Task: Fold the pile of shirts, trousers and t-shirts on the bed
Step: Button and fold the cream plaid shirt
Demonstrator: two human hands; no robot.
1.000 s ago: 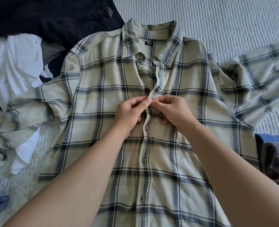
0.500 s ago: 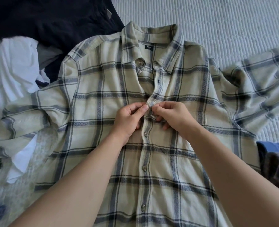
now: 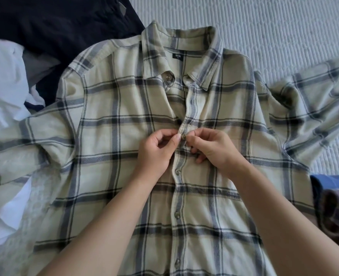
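Looking down from the head camera: lying flat and face up across the bed [image 3: 284,26], a pale green plaid shirt [image 3: 114,120], collar at the far end, hem running off the near edge. Spreading out to both sides, the sleeves, the one on the right rumpling over the ribbed grey bedcover. Working at the button placket [image 3: 177,196] about chest height, both hands meeting over one button [image 3: 183,137]. Pinching the placket edge just left of that button, the left hand [image 3: 156,154], thumb and forefinger pressed together on the cloth, other fingers curling in. Pinching the opposite edge from the right, the right hand [image 3: 214,150], fingertips tucked under the fabric, thumb on top. Nearly touching, thumb to thumb, right over the button. Sitting fastened below the hands, several more buttons down the front; gaping open above them, the neck of the shirt. Piling up at the left, a white garment [image 3: 3,92] beside a dark navy garment [image 3: 55,22]. Peeking in at the right edge, a blue garment [image 3: 331,186] with a purplish plaid one [image 3: 337,214] against it.
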